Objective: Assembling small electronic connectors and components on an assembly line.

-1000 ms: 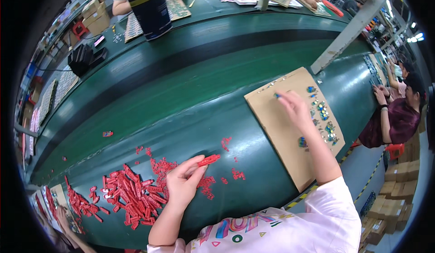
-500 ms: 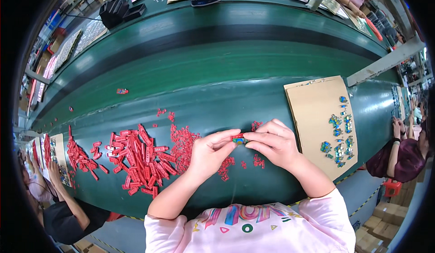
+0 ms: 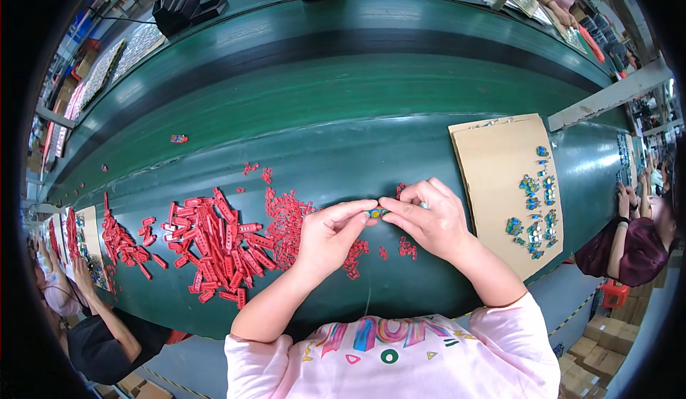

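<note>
Her left hand [image 3: 330, 232] and right hand [image 3: 429, 218] meet fingertip to fingertip, both pinched shut on one small blue-green piece [image 3: 376, 213], held just above the green table [image 3: 343, 92] beside the red parts [image 3: 214, 242].

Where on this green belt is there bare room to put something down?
Bare belt lies beyond both hands, between the red pieces and the far edge. The cardboard sheet is bare on its left half. Crowded: around the left hand.
</note>
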{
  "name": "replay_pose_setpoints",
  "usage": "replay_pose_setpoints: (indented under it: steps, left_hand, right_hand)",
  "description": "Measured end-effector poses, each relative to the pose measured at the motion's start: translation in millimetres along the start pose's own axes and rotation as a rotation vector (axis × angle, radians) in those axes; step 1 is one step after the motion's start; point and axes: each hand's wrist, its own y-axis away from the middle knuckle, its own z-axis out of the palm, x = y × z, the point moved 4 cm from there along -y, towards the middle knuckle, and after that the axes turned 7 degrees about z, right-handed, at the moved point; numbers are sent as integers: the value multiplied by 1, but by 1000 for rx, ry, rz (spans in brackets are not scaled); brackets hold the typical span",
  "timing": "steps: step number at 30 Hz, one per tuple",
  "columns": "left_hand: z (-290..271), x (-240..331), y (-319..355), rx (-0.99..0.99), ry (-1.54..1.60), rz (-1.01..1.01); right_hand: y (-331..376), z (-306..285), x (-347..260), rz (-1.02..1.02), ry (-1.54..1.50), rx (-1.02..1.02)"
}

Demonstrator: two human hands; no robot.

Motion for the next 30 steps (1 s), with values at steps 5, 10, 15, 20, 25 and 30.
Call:
replay_pose_setpoints:
  steps: [5, 10, 15, 20, 25, 30]
  left_hand:
    - [-3, -4, -2, 35, -67, 29]
    - [-12, -9, -7, 9, -182, 50]
    - [-19, 8, -18, -94, -355, 142]
    - [-16, 26, -30, -129, -444, 317]
    - [-15, 30, -45, -74, -423, 360]
    - [-63, 35, -90, 107, -650, 333]
  right_hand:
    - [4, 17, 18, 365, -466, -143]
    - [3, 30, 23, 538, -699, -224]
    - [-4, 30, 19, 396, -630, -178]
    - [-14, 30, 14, 362, -609, -98]
    - [-26, 31, 13, 365, -550, -20]
    - [-36, 34, 11, 306, -414, 7]
